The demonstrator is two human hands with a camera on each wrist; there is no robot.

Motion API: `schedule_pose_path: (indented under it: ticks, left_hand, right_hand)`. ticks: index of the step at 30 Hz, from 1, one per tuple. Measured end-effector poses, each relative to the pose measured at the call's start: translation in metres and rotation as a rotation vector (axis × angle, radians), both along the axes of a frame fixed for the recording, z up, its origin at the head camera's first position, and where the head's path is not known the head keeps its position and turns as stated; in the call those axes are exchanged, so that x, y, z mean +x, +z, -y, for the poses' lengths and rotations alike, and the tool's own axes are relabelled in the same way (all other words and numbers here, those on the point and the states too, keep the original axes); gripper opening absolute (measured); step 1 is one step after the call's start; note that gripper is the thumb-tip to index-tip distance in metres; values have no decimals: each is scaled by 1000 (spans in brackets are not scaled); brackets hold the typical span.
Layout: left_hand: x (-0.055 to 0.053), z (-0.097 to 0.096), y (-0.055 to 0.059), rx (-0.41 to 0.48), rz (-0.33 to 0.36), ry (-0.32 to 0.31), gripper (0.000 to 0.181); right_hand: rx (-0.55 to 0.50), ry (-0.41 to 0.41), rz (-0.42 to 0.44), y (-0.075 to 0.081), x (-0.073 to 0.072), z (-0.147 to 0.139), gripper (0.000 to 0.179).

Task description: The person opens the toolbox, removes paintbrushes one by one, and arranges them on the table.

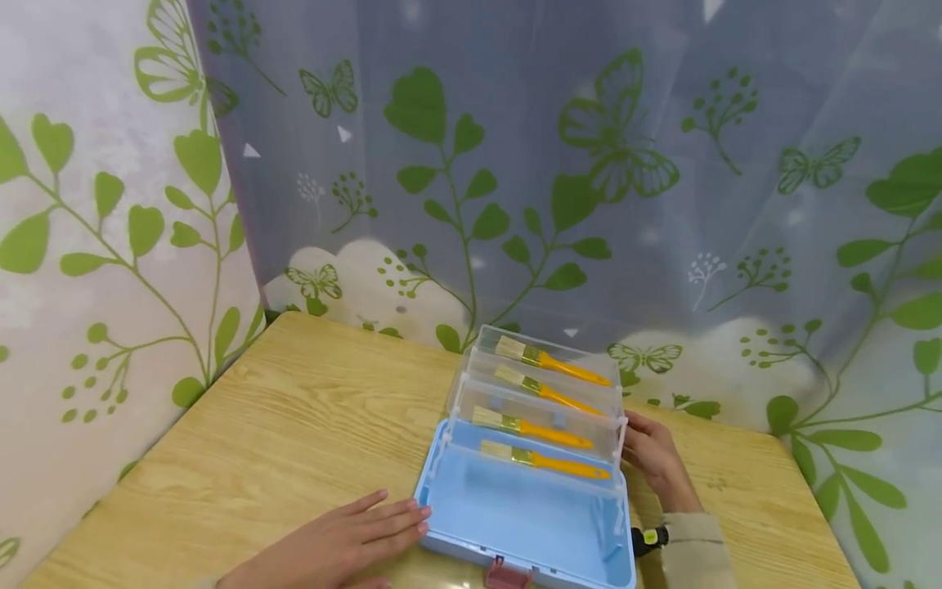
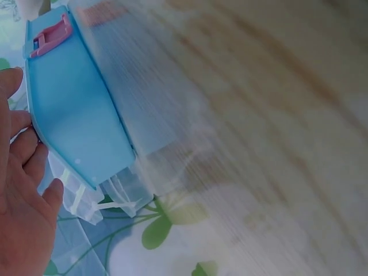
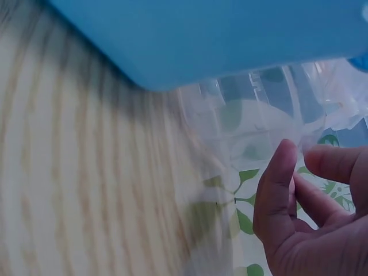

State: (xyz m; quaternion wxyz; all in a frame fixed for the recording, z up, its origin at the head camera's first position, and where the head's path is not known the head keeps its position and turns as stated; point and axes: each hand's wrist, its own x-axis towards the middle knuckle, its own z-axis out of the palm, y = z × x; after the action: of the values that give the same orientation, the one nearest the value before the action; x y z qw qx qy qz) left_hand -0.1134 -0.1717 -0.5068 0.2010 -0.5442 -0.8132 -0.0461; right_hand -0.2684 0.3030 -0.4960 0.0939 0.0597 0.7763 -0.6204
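On the table stands a light blue box [image 1: 515,511], its bottom compartment bare and its clear stepped trays [image 1: 545,401] raised at the back. Several paintbrushes [image 1: 567,466] with orange handles and pale bristles lie in these trays, one per step. My left hand [image 1: 342,540] has its fingers extended, fingertips at the box's front left edge; in the left wrist view those fingers meet the blue side wall [image 2: 75,103]. Beside the trays' right edge is my right hand [image 1: 658,458], its fingers loosely bent. The right wrist view shows its thumb and forefinger slightly apart, nothing visible between them.
A dark pink latch [image 1: 508,574] sits at the box's front. The wood-grain table [image 1: 324,393] reaches back to a leaf-and-butterfly patterned curtain [image 1: 478,164]. A black strap piece [image 1: 649,538] is by the right sleeve [image 1: 695,548].
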Motion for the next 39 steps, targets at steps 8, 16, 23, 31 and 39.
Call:
schedule_pose_path:
  ticks: [8, 16, 23, 31, 39]
  left_hand:
    - [-3, -3, 3, 19, 51, 2, 68]
    - [-6, 0, 6, 45, 41, 8, 69]
    - [-8, -3, 4, 60, 67, -3, 68]
    - [-10, -6, -1, 66, 96, -10, 66]
    - [-11, -5, -1, 81, 90, -31, 64]
  right_hand:
    - [-35, -89, 9, -4, -1, 3, 53]
    - [31, -90, -10, 1, -2, 6, 54]
    - [115, -115, -110, -8, 0, 5, 51]
    - [108, -185, -306, 16, 13, 3, 48]
    - [-284, 4, -648, 36, 35, 13, 44]
